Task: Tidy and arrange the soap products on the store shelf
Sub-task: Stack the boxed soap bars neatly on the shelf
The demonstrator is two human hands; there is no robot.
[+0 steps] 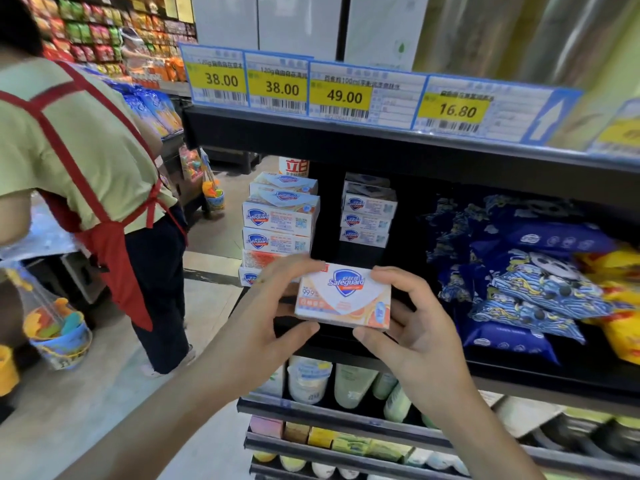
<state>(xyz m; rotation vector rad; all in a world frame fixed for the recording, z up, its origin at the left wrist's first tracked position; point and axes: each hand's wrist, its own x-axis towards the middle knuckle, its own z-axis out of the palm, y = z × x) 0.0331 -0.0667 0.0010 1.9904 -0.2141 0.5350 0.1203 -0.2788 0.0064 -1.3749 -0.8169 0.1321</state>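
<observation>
White and orange cardboard, flat and rectangular: glossy Safeguard soap box (343,296) with a blue shield logo, held face-up in front of the dark metal shelf (398,140), between both hands and touching each. Gripped on its left short edge by the left hand (273,306), fingers curled over the top corner, thumb pressed under the near edge. Pinched on the right by the right hand (412,317), index finger hooked on the upper corner, thumb against the lower corner, remaining fingers loosely bent and apart. Stacked behind on the shelf's left end, a tall pile of matching soap cartons (278,220), sharp-edged and printed side out; further in, a shorter stack of white-and-blue cartons (367,216). Heaped to the right, crinkly dark-blue plastic pouches (526,271) with panda print, soft and slumped. Clipped along the shelf lip above, yellow paper price tags (341,95) in clear blue-edged sleeves. Stood at left, a person in a pale green shirt and red apron (86,161).
</observation>
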